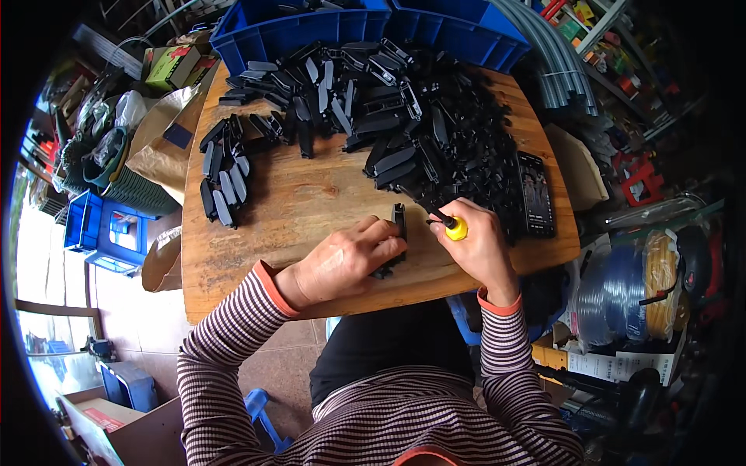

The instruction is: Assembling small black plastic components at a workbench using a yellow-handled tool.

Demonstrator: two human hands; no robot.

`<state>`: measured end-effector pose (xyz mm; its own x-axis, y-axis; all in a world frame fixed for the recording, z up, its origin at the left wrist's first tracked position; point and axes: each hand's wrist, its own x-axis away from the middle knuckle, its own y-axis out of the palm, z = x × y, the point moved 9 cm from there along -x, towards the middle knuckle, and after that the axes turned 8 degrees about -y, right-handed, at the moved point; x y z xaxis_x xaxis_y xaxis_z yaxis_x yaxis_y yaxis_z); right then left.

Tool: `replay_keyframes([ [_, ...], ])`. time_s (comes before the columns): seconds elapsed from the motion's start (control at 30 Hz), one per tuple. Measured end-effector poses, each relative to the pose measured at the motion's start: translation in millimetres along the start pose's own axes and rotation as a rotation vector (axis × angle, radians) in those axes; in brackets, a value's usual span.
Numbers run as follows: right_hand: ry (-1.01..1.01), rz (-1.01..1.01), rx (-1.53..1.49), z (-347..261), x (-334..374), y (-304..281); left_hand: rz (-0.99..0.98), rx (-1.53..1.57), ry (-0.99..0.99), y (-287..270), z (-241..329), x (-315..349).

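Note:
My left hand (342,260) is closed around a narrow black plastic part (399,219), held upright just above the wooden table (303,206). Its lower end shows below my fingers; the middle is hidden by them. To its right, my right hand (480,252) grips a small tool with a yellow and black handle (457,228). The tool's dark end points left toward the part, with a gap between them; its tip is too small to make out. Beyond my hands lies a big heap of black plastic parts (381,124), with smaller black pieces (486,155) on its right side.
A separate group of black parts (225,175) lies at the table's left. A phone (536,194) with a lit screen rests near the right edge. Two blue crates (303,35) stand at the back. Coiled tubing (629,287) sits right of the table, paper bags (167,136) to its left.

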<state>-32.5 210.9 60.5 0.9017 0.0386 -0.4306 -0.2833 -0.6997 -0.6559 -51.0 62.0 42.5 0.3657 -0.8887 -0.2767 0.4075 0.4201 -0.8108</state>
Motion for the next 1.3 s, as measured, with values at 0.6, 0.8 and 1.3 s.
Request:
replay_keyframes([
  [0.6,-0.232,-0.353,0.044,-14,-38,51,0.057,-0.05,0.104,8,8,1],
  [0.8,-0.048,0.04,-0.307,-15,-64,24,0.009,-0.01,0.079,11,8,-2],
  [1.3,-0.037,-0.052,0.314,35,-15,9,-0.053,-0.447,-0.11,7,-35,-26],
])
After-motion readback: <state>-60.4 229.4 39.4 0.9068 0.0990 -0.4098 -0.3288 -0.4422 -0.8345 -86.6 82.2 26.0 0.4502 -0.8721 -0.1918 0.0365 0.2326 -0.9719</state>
